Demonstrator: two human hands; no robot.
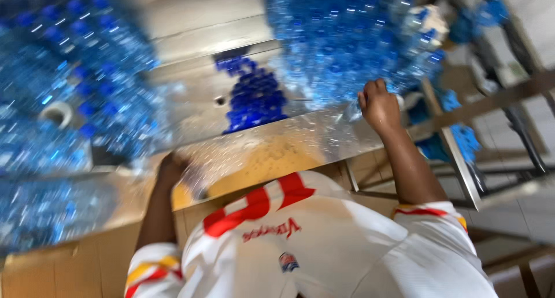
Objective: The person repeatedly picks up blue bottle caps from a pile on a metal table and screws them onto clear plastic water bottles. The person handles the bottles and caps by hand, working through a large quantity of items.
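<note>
Left hand (pixel 172 166) rests at the near edge of the wet steel worktop (pixel 272 142), grip blurred, cannot tell. Loose blue caps (pixel 254 95) heaped mid-worktop. Right hand (pixel 378 104) fisted shut against the clear bottles (pixel 347 38); any hold unclear.

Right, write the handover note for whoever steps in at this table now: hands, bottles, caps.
Left hand: low at the near edge of the wet metal table, fingers blurred; whether it grips anything cannot be told.
Right hand: closed, knuckles up, against the mass of clear bottles with blue caps at the right.
More bottles crowd the left side.
A loose heap of blue caps lies mid-table between the two groups.
A tape roll sits among the left bottles.
Done and left: the picture is too blurred to judge.
</note>
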